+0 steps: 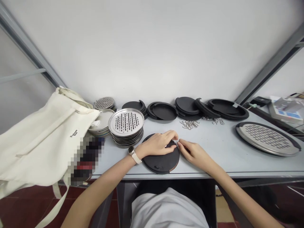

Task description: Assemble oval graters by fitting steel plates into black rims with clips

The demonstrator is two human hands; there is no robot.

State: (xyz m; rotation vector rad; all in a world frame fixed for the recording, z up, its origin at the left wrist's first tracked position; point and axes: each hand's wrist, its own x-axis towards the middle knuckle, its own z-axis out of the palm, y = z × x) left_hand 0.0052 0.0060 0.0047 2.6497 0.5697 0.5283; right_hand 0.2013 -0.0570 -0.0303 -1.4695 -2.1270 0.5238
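A black round plastic base lies flat near the table's front edge. My left hand rests across its top, its fingers and thumb curled at the base's right rim. On the right of that rim, my right hand pinches a small shiny metal wire clip between thumb and forefinger. The clip touches the rim area; fingers partly hide how it sits there. Behind my right hand is a loose pile of similar wire clips.
Stacked metal grater discs stand left of the base, with plain metal discs behind. Black round parts line the wall. An assembled oval-looking grater lies at right. A cream cloth bag overhangs the table's left end.
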